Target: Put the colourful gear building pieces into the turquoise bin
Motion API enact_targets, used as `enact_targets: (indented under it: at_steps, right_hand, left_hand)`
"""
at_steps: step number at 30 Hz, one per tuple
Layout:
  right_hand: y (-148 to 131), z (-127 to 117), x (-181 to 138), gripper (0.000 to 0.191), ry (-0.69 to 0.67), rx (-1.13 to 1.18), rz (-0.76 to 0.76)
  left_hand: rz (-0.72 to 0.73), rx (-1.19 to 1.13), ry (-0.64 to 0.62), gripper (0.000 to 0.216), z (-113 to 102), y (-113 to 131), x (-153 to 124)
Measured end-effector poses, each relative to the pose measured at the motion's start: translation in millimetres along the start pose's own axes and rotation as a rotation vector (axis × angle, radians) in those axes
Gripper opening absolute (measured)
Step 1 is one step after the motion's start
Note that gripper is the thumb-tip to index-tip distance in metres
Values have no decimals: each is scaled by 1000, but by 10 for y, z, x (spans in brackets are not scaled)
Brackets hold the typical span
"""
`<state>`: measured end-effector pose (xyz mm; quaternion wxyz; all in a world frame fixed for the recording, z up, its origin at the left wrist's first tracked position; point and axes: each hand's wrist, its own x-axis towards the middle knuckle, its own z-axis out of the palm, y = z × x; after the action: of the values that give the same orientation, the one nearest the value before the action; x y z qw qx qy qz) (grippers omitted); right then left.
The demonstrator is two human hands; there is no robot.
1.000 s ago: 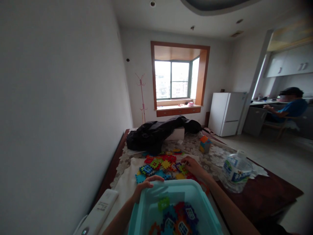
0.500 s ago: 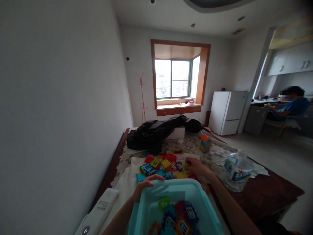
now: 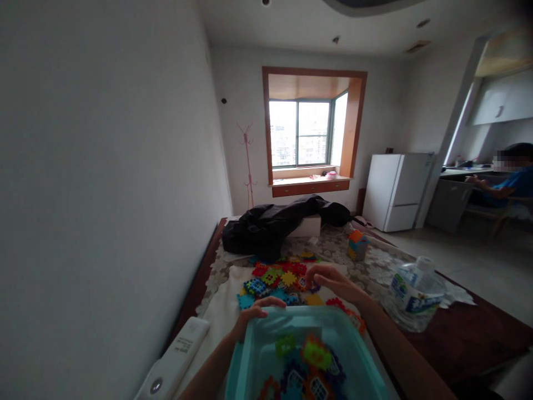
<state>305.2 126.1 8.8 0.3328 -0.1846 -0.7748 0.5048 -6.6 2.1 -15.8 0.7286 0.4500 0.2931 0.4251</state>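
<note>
1. Inside the teal bin, big news: a yellow-green piece now shows over the orange and purple ones. It wasn't there half a second ago, and it's smeared enough that I'd bet it's still dropping or just landed.
2. Pretty sure it's the one the right hand was at a moment ago, since that green is gone from the same spot on the pile. So if I'm right, that's one more in the bin, one fewer outside.
3. That right hand has since shifted over to a purple piece by the bin's far side. Fingers are curled over it; can't tell if they're actually pinching it.
4. Left hand hasn't budged off the bin: fingers and thumb hooked over the far-left corner of the rim.
5. Just past the rim, plenty of loose pieces lie heaped on a cream cloth.
6. Further out on the desk: a clear bottle to the right, a little block house beyond it, black bag at the back. None of those look moved; the camera just swung slightly.
</note>
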Motion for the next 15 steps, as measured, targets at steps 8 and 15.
enact_targets:
  at_steps: [8, 15]
  right_hand:
    - [698, 94, 74, 60, 212, -692, 137]
    - [774, 131, 83, 36, 175, -786, 115]
  left_hand:
    - [5, -7, -14, 65, -24, -12, -1]
    - [5, 4, -8, 67, -32, -16, 1]
